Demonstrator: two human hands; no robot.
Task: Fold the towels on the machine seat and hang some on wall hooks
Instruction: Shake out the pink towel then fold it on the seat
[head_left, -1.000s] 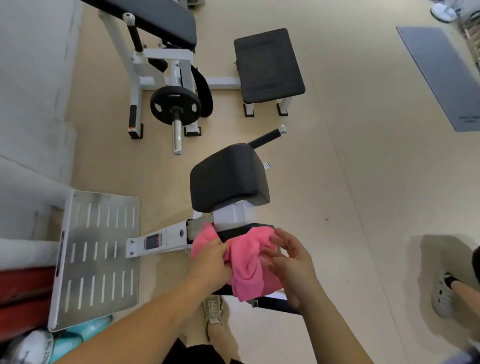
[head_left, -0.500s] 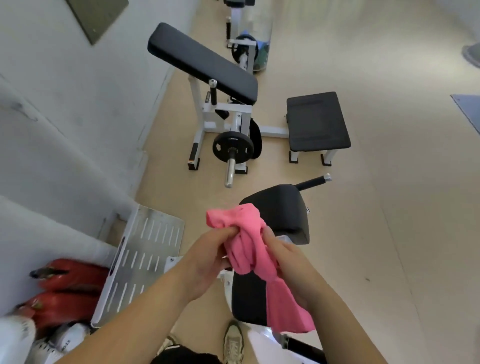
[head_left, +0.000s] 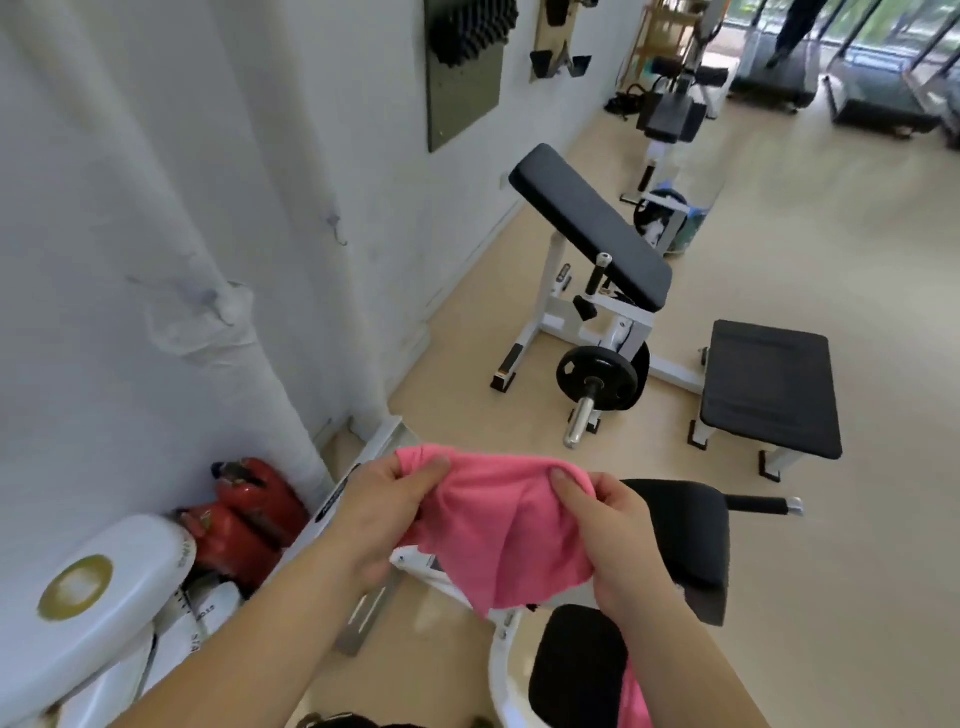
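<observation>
Now, from the head view, the pink towel (head_left: 498, 525) has come up off the machine seat (head_left: 576, 670) and hangs above it, stretched between the left hand (head_left: 379, 514) and right hand (head_left: 618, 540), each pinching its top edge; it looks opened out, ready for folding or hanging

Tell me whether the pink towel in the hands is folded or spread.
Neither neatly folded nor fully spread: the pink towel hangs bunched and creased between the left hand and right hand, each pinching its top edge.
</observation>
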